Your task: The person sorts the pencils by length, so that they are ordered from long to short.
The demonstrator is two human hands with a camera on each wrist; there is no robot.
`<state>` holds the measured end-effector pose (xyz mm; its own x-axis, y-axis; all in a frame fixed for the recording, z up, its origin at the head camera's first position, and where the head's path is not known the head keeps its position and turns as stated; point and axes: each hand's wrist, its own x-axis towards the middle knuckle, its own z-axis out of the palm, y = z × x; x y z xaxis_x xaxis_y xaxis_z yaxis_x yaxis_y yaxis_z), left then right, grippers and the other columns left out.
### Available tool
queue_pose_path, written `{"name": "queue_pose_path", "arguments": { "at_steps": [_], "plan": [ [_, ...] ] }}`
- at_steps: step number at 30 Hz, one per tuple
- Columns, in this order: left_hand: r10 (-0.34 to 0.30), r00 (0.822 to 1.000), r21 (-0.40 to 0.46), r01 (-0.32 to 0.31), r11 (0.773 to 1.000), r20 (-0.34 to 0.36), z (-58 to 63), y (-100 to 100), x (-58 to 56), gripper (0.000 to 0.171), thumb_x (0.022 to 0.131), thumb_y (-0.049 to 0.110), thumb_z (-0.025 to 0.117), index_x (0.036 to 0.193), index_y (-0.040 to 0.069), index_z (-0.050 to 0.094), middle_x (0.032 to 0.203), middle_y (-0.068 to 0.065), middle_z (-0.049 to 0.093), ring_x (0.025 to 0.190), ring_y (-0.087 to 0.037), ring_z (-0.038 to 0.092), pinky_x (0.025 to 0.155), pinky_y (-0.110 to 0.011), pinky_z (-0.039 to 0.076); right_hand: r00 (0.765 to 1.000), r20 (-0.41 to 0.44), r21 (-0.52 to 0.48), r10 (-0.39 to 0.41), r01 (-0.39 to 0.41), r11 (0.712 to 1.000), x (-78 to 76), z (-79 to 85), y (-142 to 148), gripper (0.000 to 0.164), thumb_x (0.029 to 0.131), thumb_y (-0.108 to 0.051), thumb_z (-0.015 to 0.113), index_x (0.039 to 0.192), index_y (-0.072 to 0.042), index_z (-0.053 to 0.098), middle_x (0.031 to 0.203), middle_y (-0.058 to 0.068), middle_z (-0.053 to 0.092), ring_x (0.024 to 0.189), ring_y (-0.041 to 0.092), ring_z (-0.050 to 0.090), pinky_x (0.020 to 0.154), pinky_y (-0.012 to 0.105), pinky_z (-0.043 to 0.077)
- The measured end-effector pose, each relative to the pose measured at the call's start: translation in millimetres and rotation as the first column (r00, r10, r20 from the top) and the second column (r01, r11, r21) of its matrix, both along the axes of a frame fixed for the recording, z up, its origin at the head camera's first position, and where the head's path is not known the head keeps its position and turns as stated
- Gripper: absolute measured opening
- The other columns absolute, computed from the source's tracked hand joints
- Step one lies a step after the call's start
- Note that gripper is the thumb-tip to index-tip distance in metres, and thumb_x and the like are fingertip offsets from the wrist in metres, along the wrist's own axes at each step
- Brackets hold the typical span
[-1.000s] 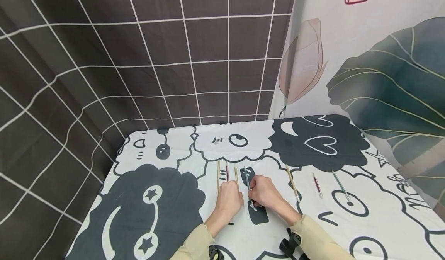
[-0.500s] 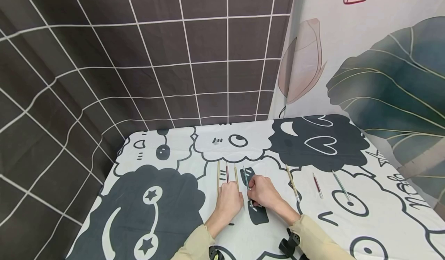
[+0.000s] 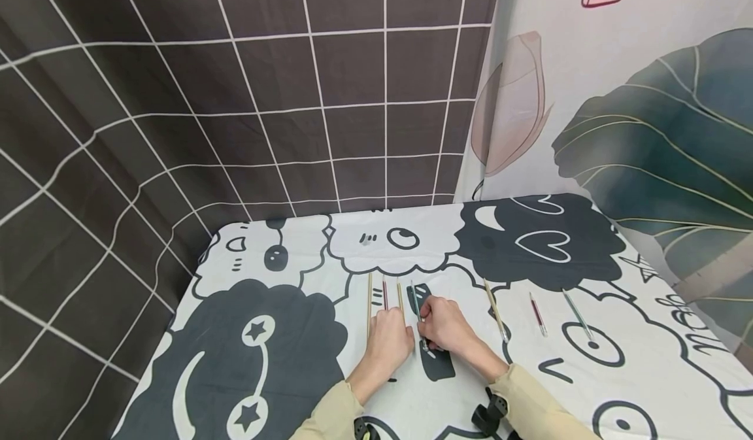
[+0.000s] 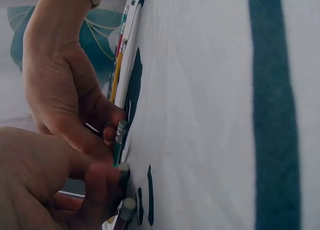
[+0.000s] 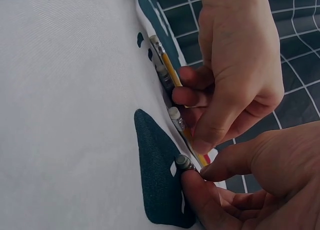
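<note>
My left hand [image 3: 389, 340] holds a yellow pencil [image 3: 400, 295] near its eraser end, with thumb and fingers about it. To the right, my right hand [image 3: 447, 325] pinches a green pencil [image 3: 415, 298] close to its eraser [image 5: 183, 161]. Both pencils lie on the cloth, tips pointing away from me. Further left, a red pencil [image 3: 385, 293] and another yellow pencil [image 3: 369, 299] lie roughly parallel to them; my left hand partly covers these in the head view. In the left wrist view, the green pencil's metal band [image 4: 120, 134] shows beside the right fingers.
A yellow pencil [image 3: 496, 309], a red pencil [image 3: 538, 314] and a green pencil [image 3: 578, 314] lie spaced apart on the right. The patterned cloth [image 3: 329, 388] covers the table. A dark grid curtain [image 3: 265, 100] hangs behind, with a leaf-print curtain [image 3: 588, 67] at the right.
My left hand has shifted very slightly to the right. The far end of the green pencil has moved a touch left; my right hand stays almost in place on it.
</note>
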<state>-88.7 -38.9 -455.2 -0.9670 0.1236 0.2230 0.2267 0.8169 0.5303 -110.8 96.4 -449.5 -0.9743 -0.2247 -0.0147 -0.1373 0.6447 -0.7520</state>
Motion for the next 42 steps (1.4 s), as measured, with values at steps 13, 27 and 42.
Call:
{"name": "queue_pose_path", "arguments": {
  "at_steps": [13, 27, 42],
  "plan": [
    [0.024, 0.999, 0.021, -0.024, 1.0, -0.027, 6.9, 2, -1.5, 0.02, 0.08, 0.003, 0.074, 0.07, -0.002, 0.058, 0.053, -0.012, 0.056, 0.044, -0.013, 0.053, 0.036, -0.022, 0.035, 1.0, -0.024, 0.009, -0.017, 0.018, 1.0, -2.2, -2.4, 2, 0.01, 0.08, 0.004, 0.068, 0.082, 0.001, 0.06, 0.055, -0.001, 0.054, 0.037, 0.006, 0.053, 0.04, 0.026, 0.045],
    [-0.032, 0.999, 0.156, 0.036, 0.987, -0.031, 8.8, 12, 0.4, 0.014, 0.082, 0.007, 0.07, 0.083, -0.007, 0.067, 0.055, -0.004, 0.056, 0.043, -0.009, 0.048, 0.038, -0.023, 0.035, 0.995, -0.098, -0.033, -0.023, 0.02, 0.999, 4.2, 5.6, 18, 0.01, 0.081, 0.003, 0.069, 0.081, -0.002, 0.06, 0.059, -0.004, 0.057, 0.038, 0.008, 0.055, 0.042, 0.025, 0.046],
    [-0.108, 0.993, 0.245, 0.114, 0.963, -0.039, 9.1, 35, -3.1, 0.012, 0.081, 0.007, 0.07, 0.087, -0.004, 0.07, 0.057, 0.007, 0.057, 0.051, -0.004, 0.052, 0.051, -0.023, 0.043, 0.987, -0.114, 0.01, -0.114, 0.116, 0.993, 12.6, 15.4, 52, 0.009, 0.08, 0.005, 0.068, 0.084, -0.001, 0.062, 0.063, -0.003, 0.056, 0.038, 0.007, 0.054, 0.054, 0.026, 0.046]
  ]
}}
